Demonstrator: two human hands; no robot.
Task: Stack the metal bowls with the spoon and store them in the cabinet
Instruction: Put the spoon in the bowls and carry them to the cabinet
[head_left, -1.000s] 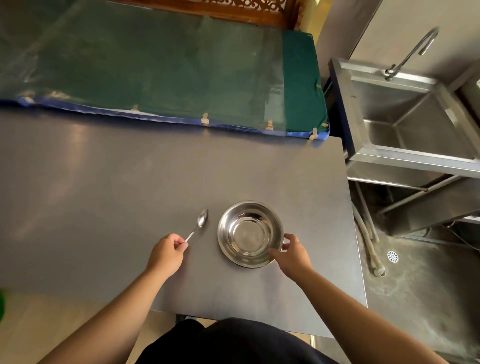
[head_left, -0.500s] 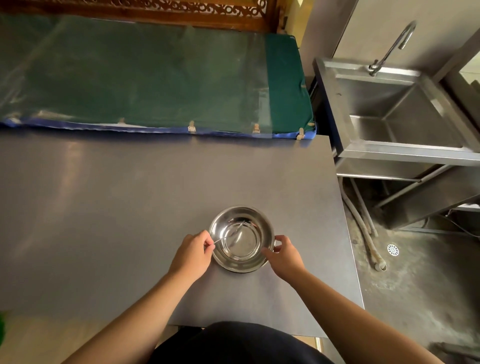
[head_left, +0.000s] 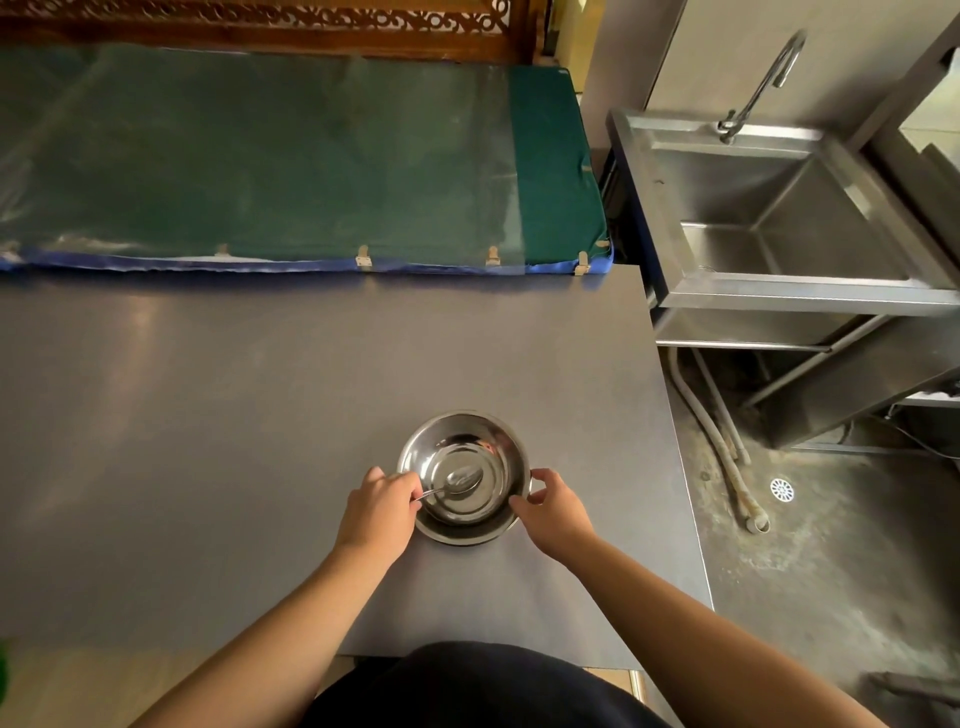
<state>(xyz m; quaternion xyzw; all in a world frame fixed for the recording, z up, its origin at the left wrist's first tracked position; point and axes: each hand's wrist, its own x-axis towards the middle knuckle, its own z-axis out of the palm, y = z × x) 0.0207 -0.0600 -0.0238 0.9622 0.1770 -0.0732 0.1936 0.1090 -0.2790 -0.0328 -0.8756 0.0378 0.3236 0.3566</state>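
Note:
The stacked metal bowls (head_left: 464, 441) sit near the front right of the grey table (head_left: 260, 415); I cannot tell how many are nested. A small metal spoon (head_left: 460, 481) lies in the top bowl, its scoop on the bottom and its handle pointing left. My left hand (head_left: 382, 512) pinches the end of that handle at the bowl's left rim. My right hand (head_left: 550, 512) grips the bowl's right rim with thumb and fingers. No cabinet is in view.
A green mattress with a blue edge (head_left: 291, 166) lies along the table's far side. A steel sink with a tap (head_left: 779, 218) stands to the right. Hoses (head_left: 727, 457) and a floor drain (head_left: 781, 489) are on the wet floor beside the table.
My left hand carried the spoon from the table on the left into the bowl and lowered it onto the bowl's bottom. My right hand stayed on the rim.

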